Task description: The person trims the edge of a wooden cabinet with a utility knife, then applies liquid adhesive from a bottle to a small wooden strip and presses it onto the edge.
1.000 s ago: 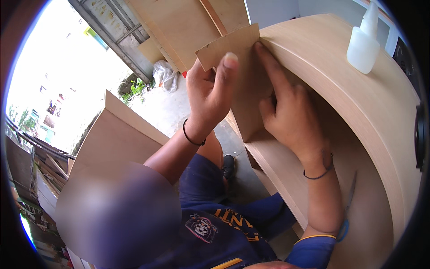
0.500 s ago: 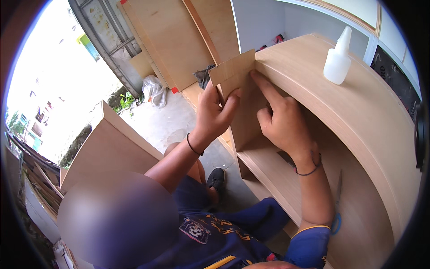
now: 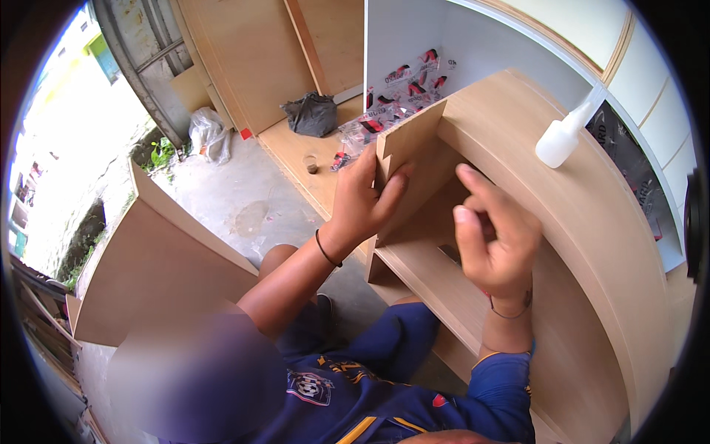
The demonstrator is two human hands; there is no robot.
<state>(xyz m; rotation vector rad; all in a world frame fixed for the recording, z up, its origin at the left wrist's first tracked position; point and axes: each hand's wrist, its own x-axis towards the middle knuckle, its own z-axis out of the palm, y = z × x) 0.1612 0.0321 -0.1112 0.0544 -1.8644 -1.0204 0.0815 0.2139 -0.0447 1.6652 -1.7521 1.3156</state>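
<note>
My left hand (image 3: pixel 362 196) is wrapped round the near edge of an upright wooden panel (image 3: pixel 418 155), thumb on its inner face. The panel belongs to or stands against a curved light-wood cabinet (image 3: pixel 614 244). My right hand (image 3: pixel 499 233) hovers over the cabinet's opening, a little right of the panel. Its index finger and thumb are stretched out and apart, the other fingers are curled, and I see nothing in it. A white squeeze bottle (image 3: pixel 556 144) with a pointed nozzle stands on the cabinet's curved face.
Behind the panel lie clear printed plastic wrap (image 3: pixel 403 92), a dark crumpled bag (image 3: pixel 310 115) and a small cup (image 3: pixel 311 166) on a board. A curved wooden piece (image 3: pixel 163 266) stands at left. A white plastic bag (image 3: pixel 211 137) sits near the doorway.
My right hand has drawn back from the panel, its index finger no longer touching the corner. My left hand still grips the edge. The view has shifted, and the scissors are out of sight.
</note>
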